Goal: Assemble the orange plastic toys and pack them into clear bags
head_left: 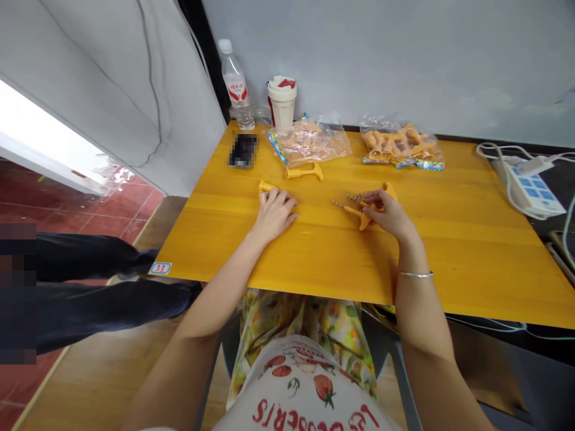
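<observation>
My left hand rests palm down on the table with its fingers loosely bent and apart. Past its fingertips juts the tube-like end of an orange plastic handle; whether more of it lies under the hand is hidden. To the right, my right hand pinches an orange-handled corkscrew-like tool, its twisted metal shaft pointing left. A second such tool lies just below, its orange grip close under my fingers. Another orange handle lies on the table between and beyond both hands.
Two clear bags of orange pieces, the left bag and the right bag, lie along the back. A water bottle, a white cup and a pixelated dark object stand back left. A power strip with cables occupies the right; a person's legs are at left.
</observation>
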`<state>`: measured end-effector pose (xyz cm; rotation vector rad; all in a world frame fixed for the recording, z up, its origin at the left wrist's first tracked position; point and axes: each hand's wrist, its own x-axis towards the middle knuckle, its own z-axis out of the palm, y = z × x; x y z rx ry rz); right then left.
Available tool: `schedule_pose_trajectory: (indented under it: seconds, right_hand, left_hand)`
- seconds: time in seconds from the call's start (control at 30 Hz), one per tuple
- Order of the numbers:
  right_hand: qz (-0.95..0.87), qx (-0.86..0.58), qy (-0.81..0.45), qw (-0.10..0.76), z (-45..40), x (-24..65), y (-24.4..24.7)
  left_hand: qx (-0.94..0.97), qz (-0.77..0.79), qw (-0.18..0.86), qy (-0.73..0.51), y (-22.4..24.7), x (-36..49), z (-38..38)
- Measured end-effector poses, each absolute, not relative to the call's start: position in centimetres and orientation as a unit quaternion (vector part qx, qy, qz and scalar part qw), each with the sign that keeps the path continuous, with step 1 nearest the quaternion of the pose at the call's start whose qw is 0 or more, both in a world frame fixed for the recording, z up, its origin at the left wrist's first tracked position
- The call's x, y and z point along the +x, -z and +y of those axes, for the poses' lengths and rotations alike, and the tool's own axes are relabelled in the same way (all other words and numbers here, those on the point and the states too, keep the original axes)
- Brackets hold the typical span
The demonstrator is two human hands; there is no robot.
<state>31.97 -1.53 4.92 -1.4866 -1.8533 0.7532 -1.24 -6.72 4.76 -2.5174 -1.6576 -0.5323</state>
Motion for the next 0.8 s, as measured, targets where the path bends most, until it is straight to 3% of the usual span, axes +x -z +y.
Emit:
schedule_pose_trajectory:
  seconds: [0.53,0.8]
  right_hand:
    - [-0.696,-0.585,-0.266,0.321,-1.6,31.6,-4.7]
    - [-0.771,-0.55,-0.197,0.255,-2.4,29.9,-4.7]
  left_hand:
    - [-0.83,-0.526,0.037,0.184,-5.4,-0.9,-7.2]
    - [-0.836,-0.518,0.041,0.177,-5.5,-0.7,-7.3]
